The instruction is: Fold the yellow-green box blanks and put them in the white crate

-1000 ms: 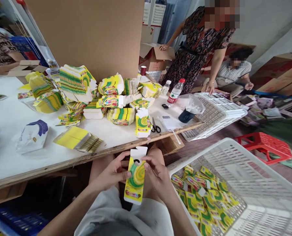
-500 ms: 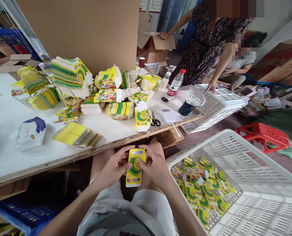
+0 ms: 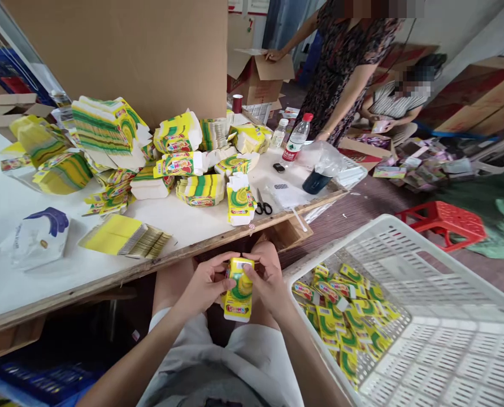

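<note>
Over my lap, a small yellow and green printed carton [image 3: 239,291] is held upright between both hands. My left hand [image 3: 207,282] grips its left edge, thumb on the front and fingers behind. My right hand [image 3: 269,277] is closed on the upper right, with the thumb pressed on the front near the top. On the table edge in front stands a similar carton [image 3: 240,200] with raised white flaps. A stack of flat yellow cartons [image 3: 122,234] lies to its left. Many like cartons [image 3: 345,322] lie in the white basket [image 3: 438,265] at my right.
Bundles of folded cartons [image 3: 108,130] are piled along the white table [image 3: 108,294]. Scissors [image 3: 263,206], a water bottle [image 3: 298,138] and a dark cup [image 3: 315,181] stand near its right end. A red stool [image 3: 444,220] is beyond the basket. Two people work behind.
My right thumb has moved up to the carton's top, and its upper end looks folded in. The standing person has shifted a white crate away from the table's end. The view has turned slightly.
</note>
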